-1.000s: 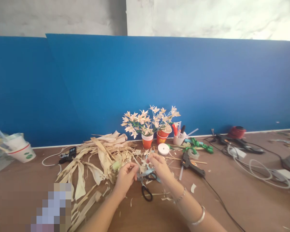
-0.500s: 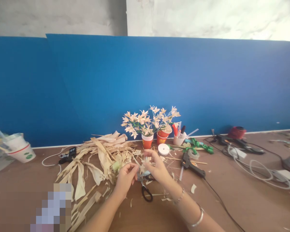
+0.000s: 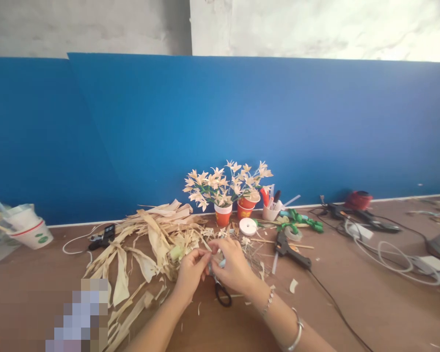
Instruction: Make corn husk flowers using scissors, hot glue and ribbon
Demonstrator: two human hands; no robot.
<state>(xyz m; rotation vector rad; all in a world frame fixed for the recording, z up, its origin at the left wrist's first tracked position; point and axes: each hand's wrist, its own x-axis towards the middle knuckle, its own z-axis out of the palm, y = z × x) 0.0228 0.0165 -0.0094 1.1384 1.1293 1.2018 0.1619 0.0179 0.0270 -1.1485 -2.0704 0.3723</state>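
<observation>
My left hand [image 3: 192, 270] is closed in a pinch, thumb against forefinger, above the table. My right hand [image 3: 233, 264] meets it at the fingertips, its thumb and fingers pinched together too. Whatever lies between them is too small or hidden to make out. Beneath the hands is a pair of scissors [image 3: 223, 297], with a black handle loop showing and the rest mostly covered. Dried husk strips [image 3: 156, 237] are heaped beside my left hand. Pale star-shaped flowers [image 3: 212, 181] stand beyond the hands in a red paper cup [image 3: 223, 217].
Behind my right hand lies a white tape roll [image 3: 248, 226]. A black glue gun [image 3: 292, 252] trails its cord at the right. Green pieces [image 3: 297, 219], a white cup of tools [image 3: 271, 212] and cables [image 3: 381, 256] lie farther off. A paper bowl [image 3: 33, 233] stands far left.
My right hand has come down and left, and its raised, parted fingers have closed against my left fingertips. My left hand has stayed nearly in place.
</observation>
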